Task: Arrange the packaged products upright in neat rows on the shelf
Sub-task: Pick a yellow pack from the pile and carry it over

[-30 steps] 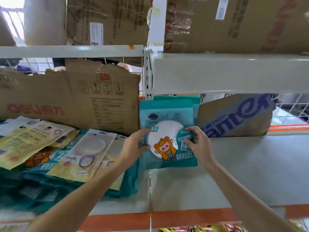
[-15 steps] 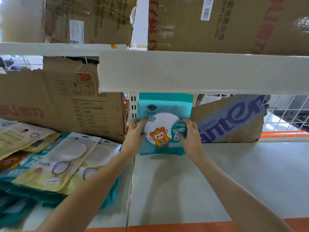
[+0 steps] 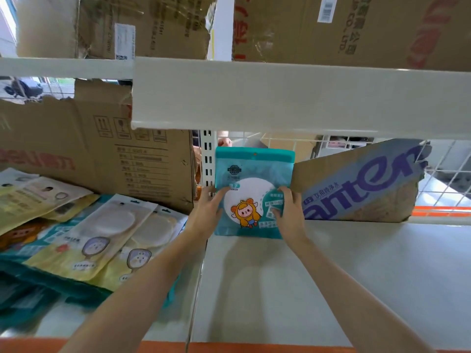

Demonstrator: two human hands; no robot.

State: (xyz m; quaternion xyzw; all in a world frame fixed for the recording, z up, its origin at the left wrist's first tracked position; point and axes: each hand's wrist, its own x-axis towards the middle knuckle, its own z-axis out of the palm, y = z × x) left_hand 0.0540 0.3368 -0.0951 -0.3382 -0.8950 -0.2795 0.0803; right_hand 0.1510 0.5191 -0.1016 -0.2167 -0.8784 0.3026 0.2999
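Fingers of the left hand (image 3: 207, 212) and right hand (image 3: 289, 216) pinch the teal packet (image 3: 251, 171) between them by its side edges, likely steadying it upright at the shelf (image 3: 356, 263) back.

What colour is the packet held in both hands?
Teal packet with a white circle, head view.

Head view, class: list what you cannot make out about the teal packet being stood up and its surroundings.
- Teal packet: small print too small to read; lower side edges covered by the left hand and right hand.
- Packets behind it, if any: hidden by it.
- Bottom-left teal packets: blurred.
- Blue-printed cardboard: lettering partly hidden by the packet.
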